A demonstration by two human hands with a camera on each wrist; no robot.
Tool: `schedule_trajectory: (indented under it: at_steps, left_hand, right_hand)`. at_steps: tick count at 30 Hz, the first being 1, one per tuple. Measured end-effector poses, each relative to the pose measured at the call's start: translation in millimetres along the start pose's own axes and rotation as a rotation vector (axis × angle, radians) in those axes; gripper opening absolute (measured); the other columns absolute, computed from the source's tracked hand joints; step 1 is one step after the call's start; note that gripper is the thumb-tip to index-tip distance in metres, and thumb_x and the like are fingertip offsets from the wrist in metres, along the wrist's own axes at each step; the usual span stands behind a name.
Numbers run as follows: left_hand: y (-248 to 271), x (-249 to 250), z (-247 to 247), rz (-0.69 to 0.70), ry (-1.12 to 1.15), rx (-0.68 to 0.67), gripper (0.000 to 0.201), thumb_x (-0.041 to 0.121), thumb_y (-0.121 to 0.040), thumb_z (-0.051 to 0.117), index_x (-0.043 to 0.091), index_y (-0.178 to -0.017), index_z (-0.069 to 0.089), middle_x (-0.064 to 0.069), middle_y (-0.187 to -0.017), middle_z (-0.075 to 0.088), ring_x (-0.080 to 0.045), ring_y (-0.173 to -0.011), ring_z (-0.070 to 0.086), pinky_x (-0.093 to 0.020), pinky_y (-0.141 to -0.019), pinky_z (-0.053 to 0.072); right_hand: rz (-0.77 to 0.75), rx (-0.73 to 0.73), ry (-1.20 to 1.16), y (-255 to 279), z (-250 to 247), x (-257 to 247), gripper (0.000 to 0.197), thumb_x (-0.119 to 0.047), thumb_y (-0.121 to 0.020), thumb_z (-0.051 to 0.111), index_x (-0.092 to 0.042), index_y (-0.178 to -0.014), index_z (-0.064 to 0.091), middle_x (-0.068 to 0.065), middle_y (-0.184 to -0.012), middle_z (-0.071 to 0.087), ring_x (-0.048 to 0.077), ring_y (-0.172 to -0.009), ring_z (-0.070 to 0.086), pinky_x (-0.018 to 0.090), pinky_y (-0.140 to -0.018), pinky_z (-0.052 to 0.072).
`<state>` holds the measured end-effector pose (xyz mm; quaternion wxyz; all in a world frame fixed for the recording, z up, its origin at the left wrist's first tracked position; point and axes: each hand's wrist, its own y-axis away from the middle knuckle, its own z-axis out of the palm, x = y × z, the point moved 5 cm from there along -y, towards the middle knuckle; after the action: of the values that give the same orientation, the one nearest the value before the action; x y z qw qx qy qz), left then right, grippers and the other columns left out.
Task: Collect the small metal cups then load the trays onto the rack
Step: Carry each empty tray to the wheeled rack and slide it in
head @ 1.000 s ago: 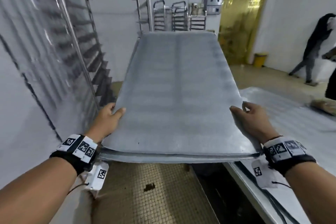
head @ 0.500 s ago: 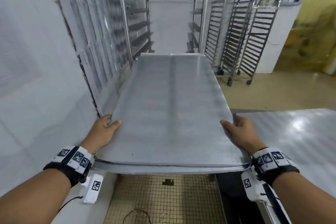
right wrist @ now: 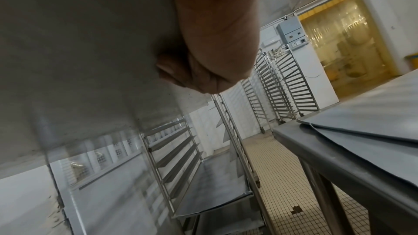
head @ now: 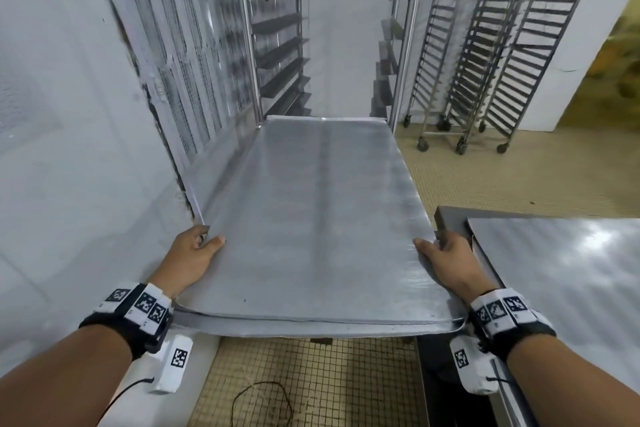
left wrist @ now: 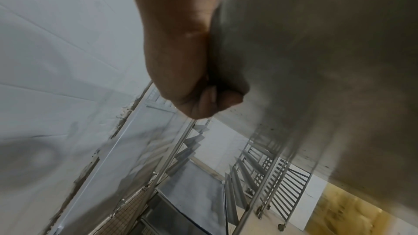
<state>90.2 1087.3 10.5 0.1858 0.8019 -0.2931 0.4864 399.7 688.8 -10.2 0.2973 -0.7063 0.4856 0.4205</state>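
Observation:
I carry a stack of flat grey metal trays (head: 311, 218) level in front of me. My left hand (head: 194, 253) grips the stack's left long edge, thumb on top and fingers curled underneath (left wrist: 203, 99). My right hand (head: 446, 260) grips the right long edge the same way, fingers curled under the trays (right wrist: 203, 76). The stack's far end points at the open front of a tall steel rack (head: 277, 45) with angled side rails. Two trays (right wrist: 214, 192) sit low in that rack. No small metal cups are in view.
A white wall (head: 69, 149) runs close on my left. A steel table (head: 519, 305) with more flat trays (head: 571, 281) stands at my right. Three empty wheeled racks (head: 485, 62) stand at the back right. Tiled floor (head: 294, 385) with a loose cable lies below.
I have turned left and moved closer to the tall rack with the trays still in both hands. The person at the right and the yellow doorway have left the head view.

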Motion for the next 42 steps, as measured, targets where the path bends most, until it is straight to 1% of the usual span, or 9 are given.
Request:
schedule_trajectory:
  at_steps: [7, 11, 14, 18, 22, 27, 34, 39, 42]
  left_hand:
    - [-70, -10, 13, 0.005, -0.008, 0.006, 0.062, 0.051, -0.084, 0.071, 0.011, -0.13, 0.06, -0.009, -0.127, 0.064, -0.024, -0.113, 0.064, -0.044, -0.103, 0.049]
    - [-120, -12, 16, -0.02, -0.018, 0.013, 0.04, 0.028, -0.092, 0.07, 0.008, -0.125, 0.059, -0.013, -0.112, 0.066, -0.026, -0.1, 0.063, -0.038, -0.095, 0.049]
    - [-159, -18, 17, 0.009, -0.023, -0.031, 0.061, 0.049, -0.083, 0.073, 0.01, -0.127, 0.061, -0.01, -0.113, 0.071, -0.026, -0.103, 0.068, -0.046, -0.098, 0.052]
    - [-206, -29, 23, 0.0, -0.018, -0.054, 0.058, 0.044, -0.088, 0.071, 0.01, -0.133, 0.056, -0.008, -0.119, 0.065, -0.025, -0.102, 0.065, -0.041, -0.097, 0.051]
    - [-235, -27, 35, -0.001, -0.02, -0.074, 0.031, 0.021, -0.095, 0.066, 0.013, -0.124, 0.056, -0.012, -0.102, 0.066, -0.012, -0.076, 0.061, -0.027, -0.072, 0.046]
    - [-285, -26, 47, 0.02, 0.024, -0.075, 0.033, 0.021, -0.094, 0.067, 0.012, -0.124, 0.058, -0.009, -0.094, 0.068, -0.019, -0.08, 0.067, -0.028, -0.072, 0.05]
    - [-397, -81, 77, 0.002, 0.039, -0.079, 0.098, 0.081, -0.062, 0.069, 0.014, -0.133, 0.056, -0.011, -0.123, 0.069, -0.026, -0.11, 0.067, -0.051, -0.1, 0.051]
    - [-407, -3, 92, -0.024, -0.032, -0.096, 0.04, 0.022, -0.095, 0.066, 0.003, -0.129, 0.057, -0.009, -0.115, 0.067, -0.023, -0.104, 0.065, -0.035, -0.095, 0.049]
    - [-434, 5, 100, -0.013, -0.018, -0.09, 0.055, 0.038, -0.09, 0.071, 0.005, -0.132, 0.058, -0.008, -0.121, 0.068, -0.025, -0.11, 0.066, -0.043, -0.101, 0.05]
  right_hand:
    - [0.007, 0.028, 0.047, -54, 18, -5, 0.063, -0.066, -0.074, 0.067, -0.011, -0.106, 0.064, 0.0, -0.074, 0.069, 0.019, -0.064, 0.064, 0.03, -0.063, 0.048]
    - [0.04, 0.035, 0.018, -84, 41, -15, 0.056, -0.056, -0.077, 0.07, -0.01, -0.108, 0.064, 0.004, -0.076, 0.074, 0.019, -0.061, 0.069, 0.026, -0.055, 0.049]
    - [0.078, 0.047, 0.066, -100, 58, -19, 0.047, -0.047, -0.085, 0.07, -0.009, -0.109, 0.062, 0.006, -0.079, 0.073, 0.014, -0.058, 0.067, 0.02, -0.046, 0.048]
    - [0.146, 0.063, 0.011, -129, 86, -5, 0.069, -0.067, -0.068, 0.07, -0.016, -0.114, 0.062, 0.007, -0.091, 0.076, 0.026, -0.082, 0.074, 0.042, -0.076, 0.061]
    - [0.146, 0.074, 0.053, -150, 101, -12, 0.056, -0.059, -0.077, 0.068, -0.013, -0.11, 0.064, 0.008, -0.093, 0.076, 0.025, -0.079, 0.072, 0.038, -0.075, 0.056]
    - [0.175, 0.075, 0.098, -194, 112, -10, 0.068, -0.068, -0.072, 0.066, -0.014, -0.114, 0.063, 0.008, -0.095, 0.075, 0.031, -0.089, 0.073, 0.047, -0.083, 0.057]
    - [0.159, 0.08, 0.174, -264, 123, -20, 0.05, -0.047, -0.091, 0.064, -0.01, -0.124, 0.06, 0.01, -0.108, 0.071, 0.03, -0.1, 0.067, 0.036, -0.088, 0.049]
    - [0.152, 0.073, 0.175, -320, 128, -28, 0.044, -0.046, -0.091, 0.064, -0.013, -0.119, 0.061, 0.007, -0.102, 0.071, 0.027, -0.094, 0.068, 0.039, -0.089, 0.052]
    - [0.153, 0.078, 0.189, -346, 129, -37, 0.041, -0.044, -0.091, 0.063, -0.014, -0.118, 0.062, 0.003, -0.1, 0.069, 0.024, -0.09, 0.065, 0.033, -0.082, 0.048]
